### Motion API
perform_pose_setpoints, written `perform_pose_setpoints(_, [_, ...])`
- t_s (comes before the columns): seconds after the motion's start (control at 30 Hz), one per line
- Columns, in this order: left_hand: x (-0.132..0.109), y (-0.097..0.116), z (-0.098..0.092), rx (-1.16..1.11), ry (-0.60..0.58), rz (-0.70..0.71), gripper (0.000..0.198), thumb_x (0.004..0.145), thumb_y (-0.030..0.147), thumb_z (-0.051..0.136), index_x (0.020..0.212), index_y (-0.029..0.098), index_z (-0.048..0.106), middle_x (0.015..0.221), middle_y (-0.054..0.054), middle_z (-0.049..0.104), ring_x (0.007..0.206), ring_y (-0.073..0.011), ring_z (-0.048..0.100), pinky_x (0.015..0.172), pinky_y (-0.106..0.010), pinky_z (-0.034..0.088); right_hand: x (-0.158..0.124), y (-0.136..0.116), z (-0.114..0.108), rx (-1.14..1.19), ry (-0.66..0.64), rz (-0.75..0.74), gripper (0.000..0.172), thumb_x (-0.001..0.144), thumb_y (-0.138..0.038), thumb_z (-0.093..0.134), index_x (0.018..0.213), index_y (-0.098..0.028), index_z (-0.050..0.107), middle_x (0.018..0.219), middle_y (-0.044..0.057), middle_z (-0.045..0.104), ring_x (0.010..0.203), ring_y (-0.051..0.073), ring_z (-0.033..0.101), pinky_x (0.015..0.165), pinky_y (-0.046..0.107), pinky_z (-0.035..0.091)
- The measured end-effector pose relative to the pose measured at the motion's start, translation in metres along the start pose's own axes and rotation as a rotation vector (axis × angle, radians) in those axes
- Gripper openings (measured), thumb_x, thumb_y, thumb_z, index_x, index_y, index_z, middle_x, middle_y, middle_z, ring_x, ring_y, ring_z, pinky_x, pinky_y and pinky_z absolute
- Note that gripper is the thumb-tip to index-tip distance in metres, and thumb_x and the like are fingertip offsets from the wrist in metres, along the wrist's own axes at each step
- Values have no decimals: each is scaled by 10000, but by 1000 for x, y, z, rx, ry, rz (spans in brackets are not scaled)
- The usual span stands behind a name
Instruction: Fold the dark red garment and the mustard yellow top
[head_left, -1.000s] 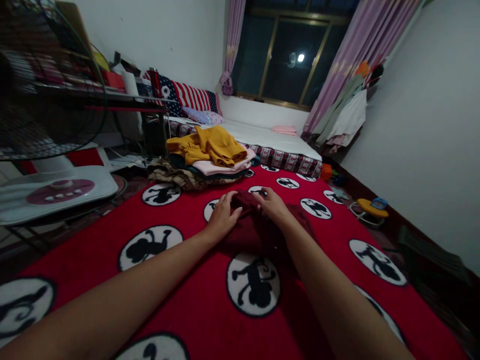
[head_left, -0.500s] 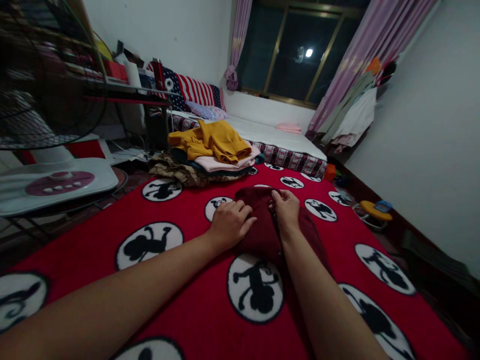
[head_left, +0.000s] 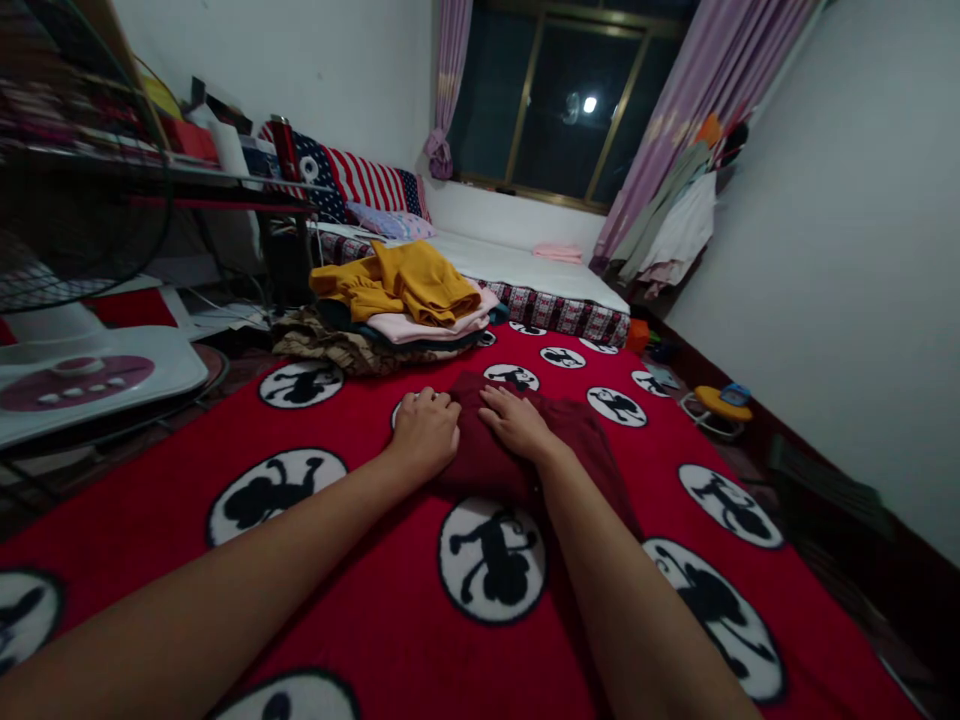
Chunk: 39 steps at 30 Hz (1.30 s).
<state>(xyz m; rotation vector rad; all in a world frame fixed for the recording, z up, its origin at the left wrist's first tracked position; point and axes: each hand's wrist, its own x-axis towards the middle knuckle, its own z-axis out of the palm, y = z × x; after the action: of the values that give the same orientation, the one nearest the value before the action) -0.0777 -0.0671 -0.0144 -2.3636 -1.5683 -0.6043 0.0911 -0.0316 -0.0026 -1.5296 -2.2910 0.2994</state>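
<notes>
A maroon garment (head_left: 484, 468) lies on a red blanket (head_left: 360, 620) printed with dark figures in white circles, directly ahead of the person; taking it as the centre of a clock with 12 straight away from the body, both hands are on or at it. The left hand (head_left: 426, 432) is at its 9 o'clock edge, fingers bent, knuckles up; whether the fingertips pinch the cloth or only press on it, I cannot tell. The right hand (head_left: 516, 422) rests palm down on top of the garment, fingers extended toward 11 o'clock and slightly spread, pinching nothing that shows. The garment's wider stretch of cloth runs out past the right wrist toward 4 o'clock. At 11 o'clock, near but apart from the hands, clothes are piled up: a mustard garment (head_left: 431, 280) on top, a pale pink cloth (head_left: 390, 327) under it, and a brown patterned cloth (head_left: 330, 345) spilling out at the bottom. Beyond, at 12 o'clock, stands a bed (head_left: 487, 258) below a dark window (head_left: 566, 105). Clothes hang (head_left: 684, 228) by the wall at 1 o'clock, a yellow stool (head_left: 716, 405) stands between 2 and 3, and a fan (head_left: 176, 368) at 9.
</notes>
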Motion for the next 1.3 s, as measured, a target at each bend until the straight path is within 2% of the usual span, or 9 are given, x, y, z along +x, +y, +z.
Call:
perform_pose_setpoints(0.07, [0,3,-6,-5,55,17,196,827,177,492,875,146,680,982,-146,654,984,-317,564,803,-450,436,3,6,4,87,32,24,355,916,-302,495,1242,-220,606,1412,66,521,1325,218,443,1094,425,318])
perform_pose_setpoints(0.17, [-3,10,-11,-163,127,163,230,882,241,478,996,171,665,1177,-123,614,1098,-274,547,924,-418,435,5,14,-1,287,287,102,310,888,-206,467,1104,-162,685,1167,79,694,1113,166,616,996,296,424])
perform_pose_setpoints(0.3, [-8,15,-3,-321,-19,255,395,935,370,436,1272,221,580,1399,-88,511,1260,-240,493,1053,-387,397,-13,27,-19,351,537,180,311,866,-209,443,1013,-146,709,1008,80,737,965,179,667,899,292,484])
perform_pose_setpoints(0.5, [-6,14,13,-199,-132,20,468,956,446,361,1385,307,486,1464,-78,455,1339,-289,427,1056,-452,391,-65,64,-23,-100,159,135,429,937,-342,438,1330,-211,547,1422,95,504,1331,274,428,1084,509,329])
perform_pose_setpoints(0.63, [2,6,20,-157,-131,-76,532,962,444,330,1393,168,475,1461,-107,456,1348,-273,413,1095,-431,344,-84,73,-15,-210,177,235,481,980,-338,335,1410,-157,451,1501,113,393,1420,248,284,1131,456,286])
perform_pose_setpoints(0.8, [6,-15,20,-70,-120,-205,509,953,436,348,1290,127,570,1392,-149,522,1318,-320,426,1055,-474,352,-94,58,-17,-315,365,464,506,955,-376,395,1364,-91,476,1448,195,426,1309,302,443,1052,422,384])
perform_pose_setpoints(0.93, [5,-17,10,-56,-35,-191,485,955,471,338,1141,159,660,1125,-137,676,1112,-308,572,942,-440,421,-98,45,-25,-351,348,631,582,937,-453,412,1378,-74,434,1284,210,561,1164,352,548,916,467,459])
perform_pose_setpoints(1.17, [3,4,-8,-105,-86,-248,515,899,505,452,1316,208,504,1044,-133,702,959,-321,661,789,-397,488,-98,43,-37,-165,271,729,805,834,-587,532,1449,-127,294,1179,213,620,1068,377,619,844,464,479])
perform_pose_setpoints(1.3, [7,1,-13,-188,-205,-348,646,822,548,548,1352,195,441,1083,-163,691,1004,-363,650,815,-443,492,-99,51,-45,-66,249,650,788,760,-523,655,1410,-171,382,1223,176,625,1145,358,587,898,444,469])
